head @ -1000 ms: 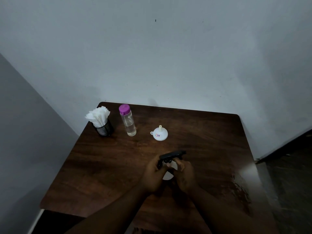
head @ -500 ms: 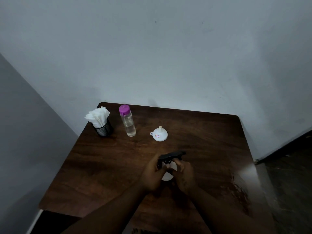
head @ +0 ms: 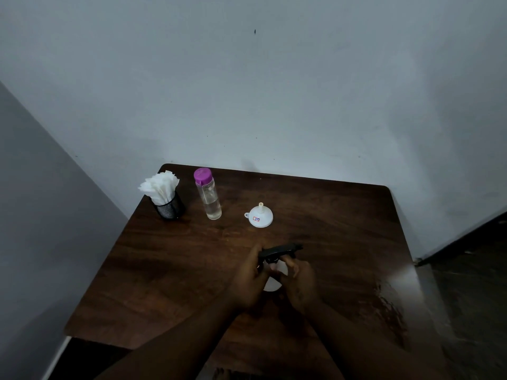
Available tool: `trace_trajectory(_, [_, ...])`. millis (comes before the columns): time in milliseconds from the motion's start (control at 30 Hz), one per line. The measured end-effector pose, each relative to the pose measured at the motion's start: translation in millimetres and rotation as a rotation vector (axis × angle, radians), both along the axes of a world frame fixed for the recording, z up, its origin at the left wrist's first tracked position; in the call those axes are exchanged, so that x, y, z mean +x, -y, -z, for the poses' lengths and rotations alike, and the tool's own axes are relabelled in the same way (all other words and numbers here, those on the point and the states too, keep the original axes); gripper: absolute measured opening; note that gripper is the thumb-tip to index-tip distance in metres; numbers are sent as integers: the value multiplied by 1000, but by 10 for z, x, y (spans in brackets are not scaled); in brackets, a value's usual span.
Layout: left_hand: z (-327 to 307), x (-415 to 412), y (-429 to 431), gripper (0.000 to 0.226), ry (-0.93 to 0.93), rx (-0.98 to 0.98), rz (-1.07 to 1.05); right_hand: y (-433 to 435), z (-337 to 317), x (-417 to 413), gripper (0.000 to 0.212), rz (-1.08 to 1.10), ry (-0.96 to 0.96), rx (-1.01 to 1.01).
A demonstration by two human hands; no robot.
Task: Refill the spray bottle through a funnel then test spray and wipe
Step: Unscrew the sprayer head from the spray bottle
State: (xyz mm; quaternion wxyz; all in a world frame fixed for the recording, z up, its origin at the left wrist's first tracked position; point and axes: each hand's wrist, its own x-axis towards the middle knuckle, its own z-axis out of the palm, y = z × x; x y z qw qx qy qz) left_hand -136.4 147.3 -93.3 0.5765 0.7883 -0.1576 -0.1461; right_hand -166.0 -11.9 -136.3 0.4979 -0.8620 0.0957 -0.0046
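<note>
A white spray bottle (head: pixel 272 283) with a black trigger head (head: pixel 279 251) stands at the middle of the dark wooden table (head: pixel 343 229). My left hand (head: pixel 248 278) grips the bottle at its left side, fingers reaching the black head. My right hand (head: pixel 299 281) holds it from the right, fingers curled at the neck under the head. Most of the white body is hidden between my hands. A white funnel (head: pixel 259 216) lies upside down behind the bottle, spout up. A clear bottle with a purple cap (head: pixel 207 193) holds some clear liquid at the back left.
A black mesh cup of white tissues (head: pixel 164 197) stands at the table's back left corner. Grey walls close in behind and on the left. A dark floor and a doorway edge lie to the right of the table.
Hardly anything moved. My fingers shifted slightly on the black spray head; the bottle stays in the same spot.
</note>
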Motion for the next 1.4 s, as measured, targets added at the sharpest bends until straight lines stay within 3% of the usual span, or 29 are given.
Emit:
trace_trajectory(167, [24, -11, 145, 38, 29, 20, -142, 27, -29, -18, 22, 1, -45, 31])
trace_trajectory(267, [40, -22, 98, 55, -43, -40, -57, 25, -7, -25, 20, 28, -31, 55])
trace_trajectory(433, [45, 37, 3, 10, 34, 43, 20, -26, -146, -42, 21, 14, 2, 84])
trace_trajectory(633, [33, 56, 126, 25, 15, 18, -116, -35, -188, -64, 31, -4, 15, 11])
trace_trajectory(867, [104, 75, 64, 22, 28, 48, -114, -201, -293, -212, 37, 239, -5, 286])
trace_trajectory(1000, [78, 52, 85, 16, 87, 83, -144, -319, -467, -207, 22, 228, 36, 321])
trace_trajectory(1133, [107, 62, 70, 16, 106, 100, -117, -326, -426, -150, 25, 282, 27, 258])
trace_trajectory(1300, [88, 48, 87, 21, 203, 78, -152, -283, -513, -153, 11, 288, 57, 265])
trace_trajectory(1400, [44, 83, 75, 18, 238, 145, -97, -262, -682, -153, 24, 307, 82, 309])
